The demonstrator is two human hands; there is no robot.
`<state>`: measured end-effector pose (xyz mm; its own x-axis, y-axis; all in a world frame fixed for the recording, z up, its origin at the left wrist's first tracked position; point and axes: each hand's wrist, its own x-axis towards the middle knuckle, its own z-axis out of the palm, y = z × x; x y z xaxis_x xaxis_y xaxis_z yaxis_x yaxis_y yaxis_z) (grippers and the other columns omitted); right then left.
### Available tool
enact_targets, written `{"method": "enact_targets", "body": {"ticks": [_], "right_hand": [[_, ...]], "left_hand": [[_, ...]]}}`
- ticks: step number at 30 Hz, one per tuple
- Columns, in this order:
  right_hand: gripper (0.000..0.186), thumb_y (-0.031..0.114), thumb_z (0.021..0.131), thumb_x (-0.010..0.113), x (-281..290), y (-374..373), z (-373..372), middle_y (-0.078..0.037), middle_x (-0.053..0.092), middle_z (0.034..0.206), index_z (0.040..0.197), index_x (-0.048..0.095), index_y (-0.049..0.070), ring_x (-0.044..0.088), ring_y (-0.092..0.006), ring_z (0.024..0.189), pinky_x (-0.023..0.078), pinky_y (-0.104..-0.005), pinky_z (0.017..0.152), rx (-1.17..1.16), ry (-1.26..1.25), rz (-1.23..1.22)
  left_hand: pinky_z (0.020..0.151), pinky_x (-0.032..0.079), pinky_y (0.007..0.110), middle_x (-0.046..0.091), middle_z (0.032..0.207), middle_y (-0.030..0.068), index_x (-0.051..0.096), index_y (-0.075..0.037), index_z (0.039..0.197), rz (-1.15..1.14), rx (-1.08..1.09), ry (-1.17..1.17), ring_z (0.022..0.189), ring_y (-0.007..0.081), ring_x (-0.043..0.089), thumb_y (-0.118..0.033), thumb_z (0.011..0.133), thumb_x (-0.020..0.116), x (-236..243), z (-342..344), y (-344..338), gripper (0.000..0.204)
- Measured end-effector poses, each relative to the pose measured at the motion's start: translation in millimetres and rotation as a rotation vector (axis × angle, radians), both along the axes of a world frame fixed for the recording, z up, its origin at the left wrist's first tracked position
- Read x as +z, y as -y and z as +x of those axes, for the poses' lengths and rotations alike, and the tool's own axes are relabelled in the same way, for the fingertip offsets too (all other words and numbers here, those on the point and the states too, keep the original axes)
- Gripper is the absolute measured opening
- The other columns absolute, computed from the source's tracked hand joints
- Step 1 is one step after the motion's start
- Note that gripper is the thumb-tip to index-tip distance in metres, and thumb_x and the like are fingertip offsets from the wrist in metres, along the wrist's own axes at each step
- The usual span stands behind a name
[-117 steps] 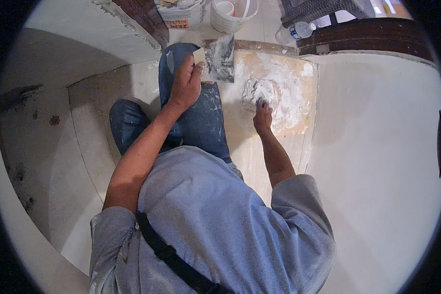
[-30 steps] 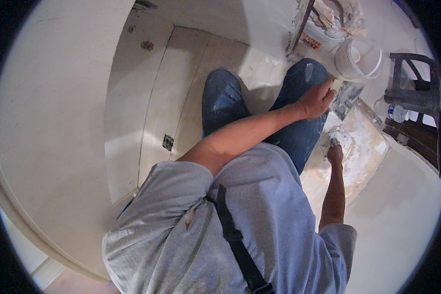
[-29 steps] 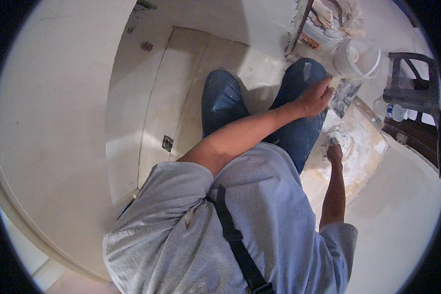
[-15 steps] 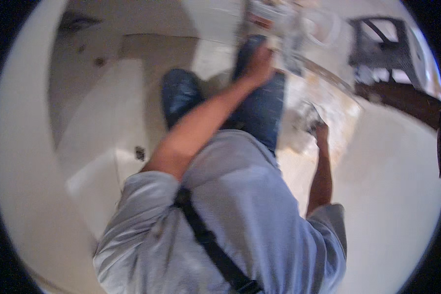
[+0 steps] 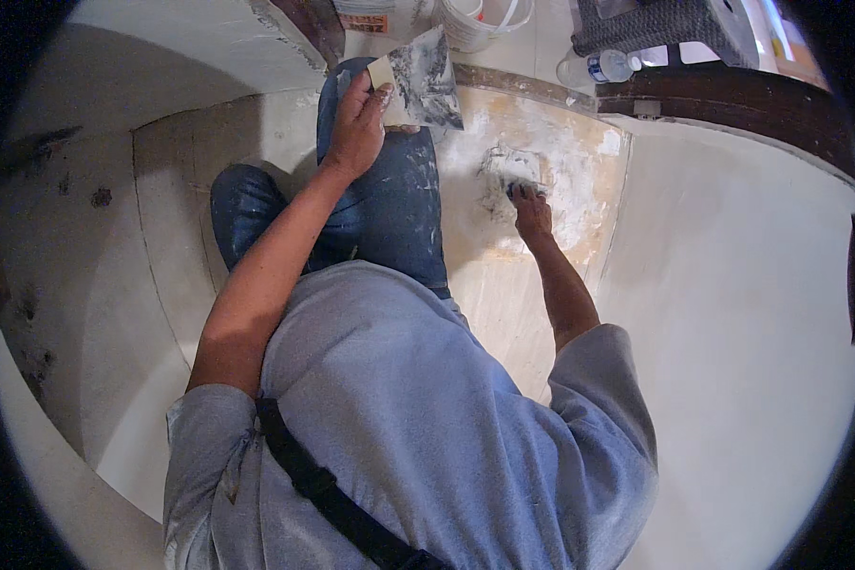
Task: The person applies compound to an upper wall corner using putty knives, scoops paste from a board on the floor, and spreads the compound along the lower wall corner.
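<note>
My left hand (image 5: 358,133) is closed around the pale handle of a wide putty knife (image 5: 426,84), held above my left-right bent knees. Its broad blade is smeared with dark grey and white filler and points to the right. On the floor to the right, my right hand (image 5: 534,211) grips a smaller putty knife (image 5: 517,169), partly hidden by the fingers. That blade lies against a patch of wet-looking grey filler. Around it spreads a whitish, blotchy filled area (image 5: 579,142) over tan board.
A dark wooden beam (image 5: 741,109) curves along the far right edge. Beyond it are a plastic bottle (image 5: 608,66), a white bucket (image 5: 480,28) and a dark woven plastic stool (image 5: 655,33). A pale wall (image 5: 731,313) stands at right.
The view has swung, so the scene sits farther left and higher. The wide putty knife now shows broadside in my left hand. The right hand's blade appears flatter to the floor.
</note>
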<state>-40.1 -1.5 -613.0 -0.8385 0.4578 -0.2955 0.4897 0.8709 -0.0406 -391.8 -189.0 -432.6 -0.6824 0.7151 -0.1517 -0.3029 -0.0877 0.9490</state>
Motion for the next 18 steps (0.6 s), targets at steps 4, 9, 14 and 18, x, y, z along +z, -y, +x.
{"method": "enact_targets", "body": {"ticks": [4,9,14,18], "right_hand": [[0.043,-0.002,0.075,0.055,4.3,-0.3,-11.3,-0.015,0.051,0.116,0.116,0.055,0.009,0.056,-0.0362,0.097,0.053,-0.0451,0.078,-0.049,0.262,-0.143],[0.041,0.003,0.074,0.056,-9.1,-44.3,23.5,-0.015,0.061,0.106,0.115,0.059,0.009,0.059,-0.0332,0.099,0.050,-0.0437,0.082,0.113,0.236,-0.144],[0.038,0.016,0.077,0.059,10.0,-77.8,36.7,-0.023,0.064,0.099,0.114,0.061,0.009,0.061,-0.0354,0.094,0.051,-0.0423,0.078,-0.366,0.184,-0.366],[0.030,0.014,0.086,0.054,23.3,-54.1,74.8,-0.008,0.067,0.097,0.115,0.060,0.009,0.066,-0.0254,0.081,0.052,-0.0363,0.072,-0.987,-0.501,-1.184]], "left_hand": [[0.064,0.059,0.030,0.057,0.103,0.0062,0.047,-0.002,0.118,0.015,-0.005,0.017,0.085,0.0132,0.060,-0.012,0.098,0.039,4.7,-1.2,-0.8,0.024],[0.063,0.060,0.030,0.057,0.104,0.0070,0.047,-0.002,0.115,0.029,-0.008,-0.014,0.086,0.0140,0.061,-0.011,0.098,0.038,10.1,-1.4,-5.1,0.022],[0.064,0.060,0.029,0.058,0.107,0.0082,0.047,-0.001,0.115,0.047,0.021,0.083,0.087,0.0147,0.061,-0.010,0.097,0.038,7.7,3.0,-4.6,0.022],[0.064,0.056,0.037,0.061,0.097,0.0128,0.045,0.001,0.115,-0.089,-0.010,-0.215,0.086,0.0179,0.062,-0.012,0.095,0.043,9.4,2.8,-14.0,0.024]]}}
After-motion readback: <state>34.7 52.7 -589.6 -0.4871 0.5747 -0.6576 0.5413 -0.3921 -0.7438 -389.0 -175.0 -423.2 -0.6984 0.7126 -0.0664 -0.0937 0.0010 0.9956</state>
